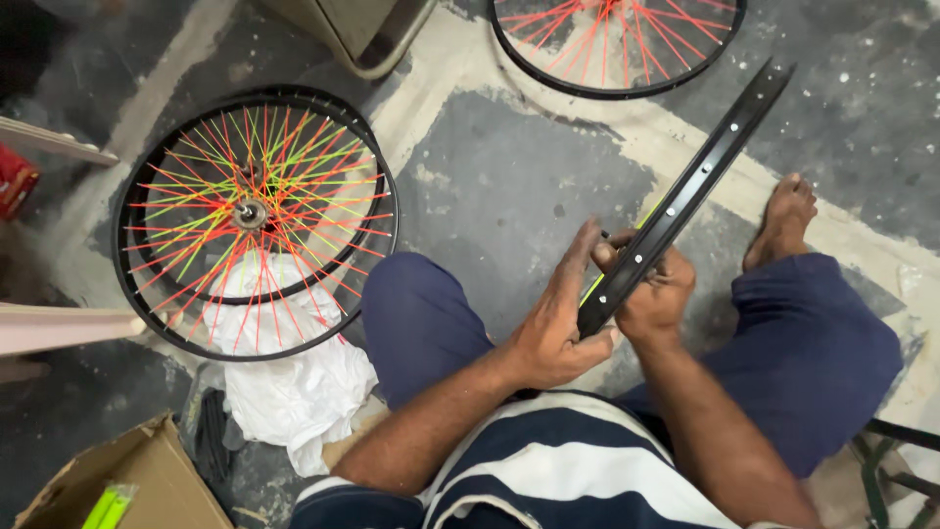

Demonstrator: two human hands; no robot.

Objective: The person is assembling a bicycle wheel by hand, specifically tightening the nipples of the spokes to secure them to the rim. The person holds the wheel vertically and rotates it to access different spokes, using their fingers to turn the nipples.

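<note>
**Both hands on a bare black rim, spoked wheels on the floor beyond**

Nearest to me I see a striped shirt and two forearms reaching forward over dark blue trousers. My left hand (553, 328) rests against the lower end of a black wheel rim (685, 196), its fingers (578, 260) held straight and pressed together along the rim's side, the thumb tucked under the bottom edge. My right hand (654, 294) sits just behind the rim, its fingers curled around it in a closed grip. The rim stands on edge between the knees, slanting up and away to the right, its row of spoke holes showing; a thin yellow-green strip shows beside it near the hands.

Low at the left, a cardboard box (147, 480) holds yellow-green sticks, and crumpled white cloth (294, 392) lies beside it on the floor (490, 176). A bare foot (783, 220) rests on the floor to the right of the rim.

Farther left, a finished wheel (253, 217) with red, orange and green spokes lies flat, partly over the cloth. At the top edge, another wheel (617, 44) with red spokes is partly in view.
</note>
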